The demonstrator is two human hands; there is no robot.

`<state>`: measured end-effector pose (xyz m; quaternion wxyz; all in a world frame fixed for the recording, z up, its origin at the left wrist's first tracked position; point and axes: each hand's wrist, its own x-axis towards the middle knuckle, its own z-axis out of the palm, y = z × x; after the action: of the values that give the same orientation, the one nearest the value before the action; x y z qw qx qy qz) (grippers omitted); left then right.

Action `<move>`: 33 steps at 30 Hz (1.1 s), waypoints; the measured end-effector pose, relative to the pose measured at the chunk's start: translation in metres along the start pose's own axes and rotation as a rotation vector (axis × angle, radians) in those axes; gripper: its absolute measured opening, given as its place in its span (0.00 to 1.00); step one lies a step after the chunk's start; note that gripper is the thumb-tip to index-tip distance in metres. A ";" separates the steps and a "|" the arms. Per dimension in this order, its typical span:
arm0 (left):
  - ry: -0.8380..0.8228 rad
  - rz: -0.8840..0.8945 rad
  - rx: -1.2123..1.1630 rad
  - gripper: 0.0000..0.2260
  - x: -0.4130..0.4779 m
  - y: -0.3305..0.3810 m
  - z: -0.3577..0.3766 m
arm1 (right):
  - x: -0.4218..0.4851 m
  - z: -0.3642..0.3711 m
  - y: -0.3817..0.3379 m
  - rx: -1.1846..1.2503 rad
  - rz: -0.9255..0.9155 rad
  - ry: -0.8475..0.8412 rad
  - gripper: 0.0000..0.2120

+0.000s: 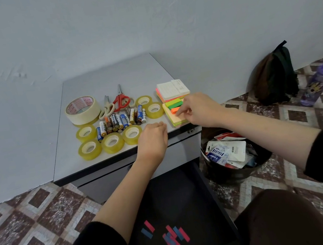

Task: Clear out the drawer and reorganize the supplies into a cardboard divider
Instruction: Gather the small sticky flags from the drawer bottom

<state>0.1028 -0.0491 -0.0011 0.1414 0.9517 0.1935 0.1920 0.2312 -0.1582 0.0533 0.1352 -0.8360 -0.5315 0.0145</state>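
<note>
The supplies are laid out on the desk [107,78]: a masking tape roll [82,108] toward the left edge, scissors [121,101] and batteries [121,121] in the middle ringed by clear tape rolls [112,143], and sticky-note pads [172,91] at the right edge. The drawer [180,193] is pulled open below the front edge, with red and blue strips [174,236] scattered in it. The left hand [151,139] is rested curled at the front edge beside a tape roll, and the right hand [199,110] is set with thumb and forefinger together on the yellow pad [171,116] at the front right corner; whether anything is gripped by either cannot be told.
</note>
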 end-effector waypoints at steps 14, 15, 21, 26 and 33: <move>0.007 0.008 -0.002 0.13 -0.001 0.001 -0.003 | 0.002 0.003 -0.003 -0.007 0.022 0.011 0.15; 0.004 0.006 -0.004 0.13 -0.002 0.002 -0.004 | 0.000 0.003 -0.004 0.000 0.027 0.018 0.15; 0.005 0.026 -0.031 0.15 -0.017 0.005 -0.007 | -0.023 0.005 -0.013 0.076 0.049 0.058 0.12; 0.069 0.031 -0.121 0.09 -0.060 0.002 -0.011 | -0.057 0.023 -0.030 0.211 0.052 0.026 0.08; -0.048 -0.098 -0.130 0.06 -0.136 -0.028 0.002 | -0.095 0.078 -0.050 0.271 0.072 -0.113 0.08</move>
<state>-0.0204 -0.0825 -0.0546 0.2167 0.9342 0.2237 0.1742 0.1325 -0.2062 -0.0206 0.2162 -0.8264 -0.5013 0.1381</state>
